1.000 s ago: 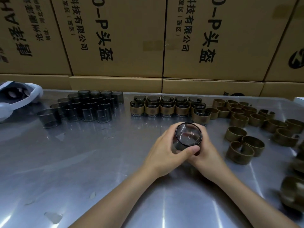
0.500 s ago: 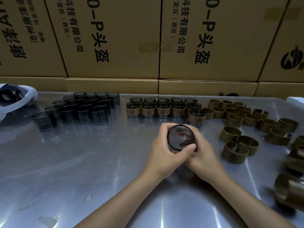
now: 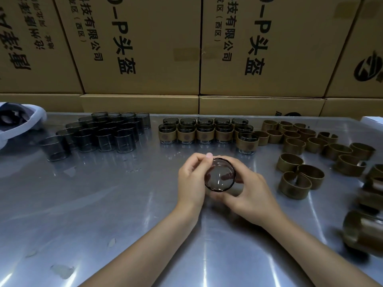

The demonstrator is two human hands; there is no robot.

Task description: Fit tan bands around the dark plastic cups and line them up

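Note:
A dark see-through plastic cup is held above the metal table, its mouth facing me. My left hand grips its left side, thumb up at the rim. My right hand wraps its right and lower side. Any band on this cup is hidden by my fingers. Behind it, cups fitted with tan bands stand in two rows, one more banded cup at the right end. Bare dark cups cluster at the back left. Loose tan bands lie on the right.
Stacked cardboard boxes wall off the back of the table. A white and dark object lies at the far left edge. More tan bands sit blurred near the right edge.
Both hands have turned the cup and shifted their grip on it; my left thumb now sits higher on the rim. The view has drifted slightly downward and right.

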